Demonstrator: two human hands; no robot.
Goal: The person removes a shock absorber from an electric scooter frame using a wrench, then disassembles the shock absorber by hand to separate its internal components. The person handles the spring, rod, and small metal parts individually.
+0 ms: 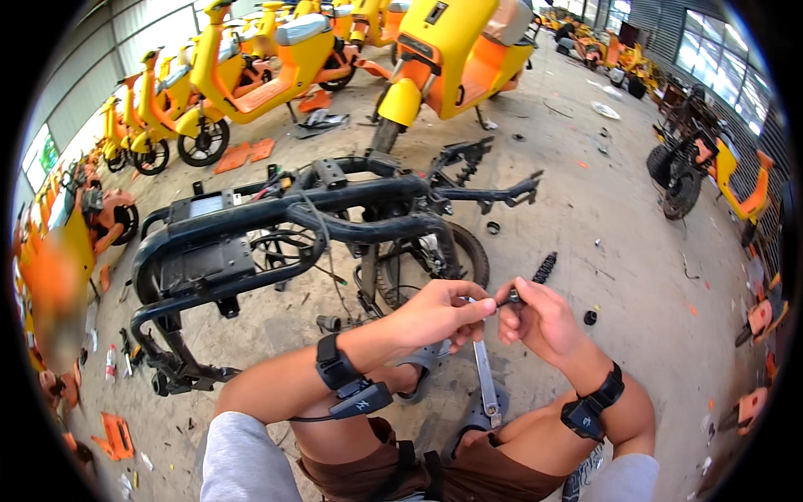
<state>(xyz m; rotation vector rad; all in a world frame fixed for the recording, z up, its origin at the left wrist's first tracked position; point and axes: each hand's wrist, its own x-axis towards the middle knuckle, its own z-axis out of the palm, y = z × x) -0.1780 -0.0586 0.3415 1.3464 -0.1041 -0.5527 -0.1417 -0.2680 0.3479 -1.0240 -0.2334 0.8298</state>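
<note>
My left hand (443, 316) and my right hand (542, 322) meet in front of me, both with fingers closed in a pinch. Between their fingertips is a small dark bolt-like part (513, 296), mostly covered by the fingers. Below my left hand a long silver wrench-like bar (485, 378) slants down toward my shoe; its upper end is hidden by the hand, so I cannot tell whether my fingers hold it. Just beyond my hands lies a black scooter frame (360, 199) on its side, its wheel (478, 255) still attached. A black coil spring shock absorber (545, 268) lies beyond my right hand.
Yellow scooters (268, 88) stand in rows at the back left, with one large yellow scooter (443, 63) behind the frame. A partly stripped scooter (711, 171) stands at right. Orange panels (117, 437), a bottle (110, 364) and a black ring (590, 318) litter the concrete floor.
</note>
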